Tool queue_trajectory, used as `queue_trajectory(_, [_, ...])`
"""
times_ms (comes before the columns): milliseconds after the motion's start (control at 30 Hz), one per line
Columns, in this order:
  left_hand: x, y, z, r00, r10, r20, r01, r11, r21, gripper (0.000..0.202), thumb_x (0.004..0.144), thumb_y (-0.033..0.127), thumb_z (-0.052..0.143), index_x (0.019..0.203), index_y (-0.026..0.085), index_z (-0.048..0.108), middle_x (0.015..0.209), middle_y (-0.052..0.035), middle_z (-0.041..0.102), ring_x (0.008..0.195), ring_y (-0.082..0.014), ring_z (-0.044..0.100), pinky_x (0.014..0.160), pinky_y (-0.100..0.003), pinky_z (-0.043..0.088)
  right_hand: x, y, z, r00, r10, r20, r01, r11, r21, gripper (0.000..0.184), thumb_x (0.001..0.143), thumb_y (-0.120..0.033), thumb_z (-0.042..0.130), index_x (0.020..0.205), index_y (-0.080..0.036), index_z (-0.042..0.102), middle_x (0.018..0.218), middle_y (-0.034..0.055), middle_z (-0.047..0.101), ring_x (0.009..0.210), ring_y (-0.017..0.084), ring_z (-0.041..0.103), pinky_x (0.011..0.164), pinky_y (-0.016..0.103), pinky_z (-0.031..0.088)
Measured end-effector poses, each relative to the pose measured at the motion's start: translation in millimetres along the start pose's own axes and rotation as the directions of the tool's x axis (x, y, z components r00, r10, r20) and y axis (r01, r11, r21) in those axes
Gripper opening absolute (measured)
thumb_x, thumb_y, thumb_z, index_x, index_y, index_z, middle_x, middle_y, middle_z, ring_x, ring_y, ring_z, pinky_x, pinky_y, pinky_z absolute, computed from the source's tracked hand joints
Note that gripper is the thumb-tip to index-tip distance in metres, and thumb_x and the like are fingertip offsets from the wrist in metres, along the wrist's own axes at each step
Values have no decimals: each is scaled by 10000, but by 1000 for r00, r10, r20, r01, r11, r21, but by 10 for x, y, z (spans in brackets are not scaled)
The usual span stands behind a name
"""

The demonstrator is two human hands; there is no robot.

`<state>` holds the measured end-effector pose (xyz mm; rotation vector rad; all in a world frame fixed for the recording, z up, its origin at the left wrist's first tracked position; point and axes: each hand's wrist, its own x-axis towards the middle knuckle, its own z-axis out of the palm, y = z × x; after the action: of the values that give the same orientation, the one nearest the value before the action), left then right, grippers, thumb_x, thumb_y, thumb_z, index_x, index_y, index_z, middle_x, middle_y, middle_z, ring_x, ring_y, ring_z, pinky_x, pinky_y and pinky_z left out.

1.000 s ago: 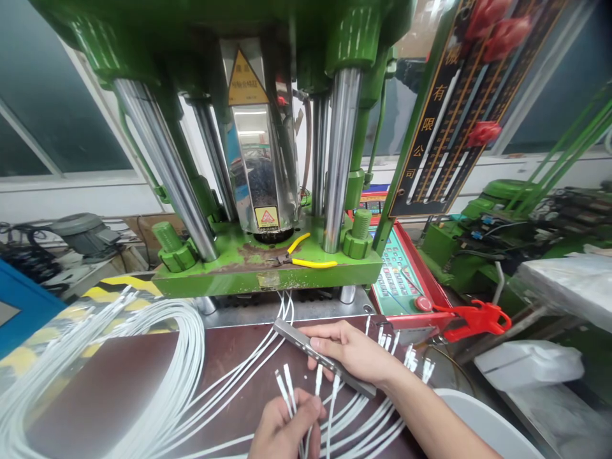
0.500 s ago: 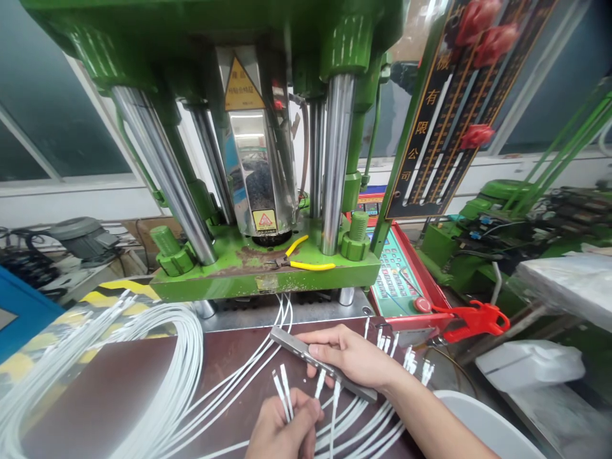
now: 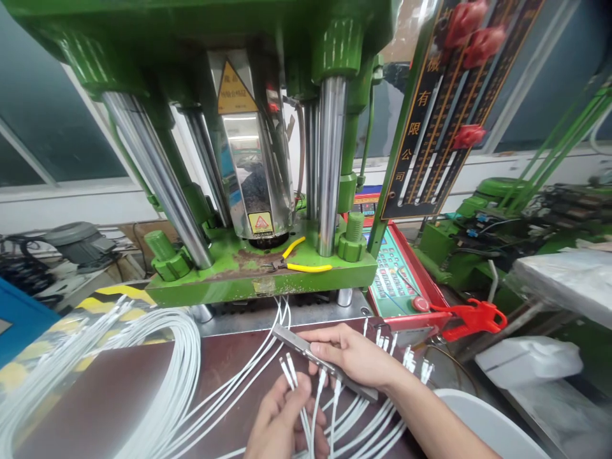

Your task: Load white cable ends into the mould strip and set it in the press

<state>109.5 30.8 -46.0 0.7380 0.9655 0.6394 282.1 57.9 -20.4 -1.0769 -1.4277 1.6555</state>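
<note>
My right hand (image 3: 354, 356) grips a long grey metal bar (image 3: 296, 342), held slanted over the dark brown table (image 3: 119, 389). Two white cable ends hang from the bar's underside near my fingers. Just below it, my left hand (image 3: 282, 421) pinches two white cables (image 3: 289, 371) with small connector tips, and those tips point up toward the bar. More white cables (image 3: 363, 421) fan out under my right wrist.
A green vertical press (image 3: 258, 268) with steel columns stands right behind the table, yellow-handled pliers (image 3: 299, 261) on its base. A coil of white cables (image 3: 157, 382) lies left. A keypad panel (image 3: 389, 277), a red clamp (image 3: 471, 319) and a white tub (image 3: 482, 427) sit right.
My left hand has lifted its two cable tips up and right, closer to the bar. The right hand and bar have barely moved. The view has tilted slightly.
</note>
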Motion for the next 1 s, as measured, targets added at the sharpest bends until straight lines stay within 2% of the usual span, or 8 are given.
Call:
queue_trajectory(100, [9, -40, -65, 999, 5, -50, -8, 999, -54, 347, 704, 506, 636, 775, 188, 517, 624, 18, 582, 493, -153, 576, 491, -286, 458, 3, 21, -16, 1000, 24, 0, -24, 999, 32, 447, 836, -434, 551, 1240, -243, 535, 758, 16, 628, 560, 103, 533, 511, 220, 437])
queue_trajectory(200, [19, -89, -155, 998, 57, 4, -57, 995, 84, 376, 694, 520, 641, 668, 156, 547, 596, 8, 562, 471, -123, 533, 446, -251, 434, 15, 58, -28, 999, 3, -36, -4, 1000, -14, 450, 833, -442, 554, 1234, -237, 542, 808, 32, 652, 596, 110, 530, 502, 205, 418])
queue_trajectory(300, [21, -107, -205, 998, 56, 24, -60, 978, 201, 411, 685, 539, 631, 688, 129, 598, 526, 0, 558, 370, -91, 459, 372, -211, 325, 23, 55, -24, 999, -12, -38, 11, 999, -46, 451, 830, -451, 552, 1214, -215, 563, 820, 40, 667, 605, 119, 527, 490, 205, 400])
queue_trajectory(400, [16, -92, -202, 998, 56, -7, -53, 963, 263, 450, 687, 543, 616, 808, 110, 639, 470, 5, 548, 337, -83, 439, 372, -198, 265, 15, 14, -6, 998, -40, -38, 37, 997, -72, 397, 822, -431, 569, 1133, -189, 625, 892, 48, 680, 687, 144, 568, 605, 247, 435])
queue_trajectory(500, [17, -79, -184, 998, 55, -19, -47, 951, 306, 454, 716, 534, 586, 832, 99, 650, 420, 12, 524, 315, -74, 411, 381, -202, 245, 1, -19, 9, 997, -62, -42, 58, 994, -91, 364, 822, -416, 573, 1089, -181, 649, 955, 49, 683, 774, 168, 585, 713, 283, 436])
queue_trajectory(633, [26, -81, -179, 997, 73, -25, -62, 950, 307, 451, 704, 528, 590, 821, 97, 650, 453, 3, 533, 323, -84, 419, 366, -206, 259, -6, -34, 15, 998, -50, -39, 46, 993, -104, 375, 833, -415, 556, 1127, -194, 629, 976, 49, 686, 775, 177, 595, 688, 289, 451])
queue_trajectory(833, [51, -65, -171, 996, 82, -39, -69, 958, 277, 427, 684, 518, 610, 773, 102, 632, 476, 2, 536, 317, -95, 435, 323, -208, 300, -11, -20, 31, 993, -119, -4, 118, 985, -122, 371, 868, -389, 511, 1195, -227, 581, 1094, 33, 659, 1011, 219, 573, 904, 349, 421])
queue_trajectory(1000, [86, -57, -128, 996, 91, 9, -90, 963, 255, 416, 686, 517, 626, 723, 103, 625, 505, -5, 552, 332, -95, 451, 311, -207, 326, -7, 15, 17, 995, -86, -42, 76, 976, -202, 374, 864, -445, 491, 1176, -267, 596, 1097, 23, 654, 780, 178, 597, 687, 295, 470])
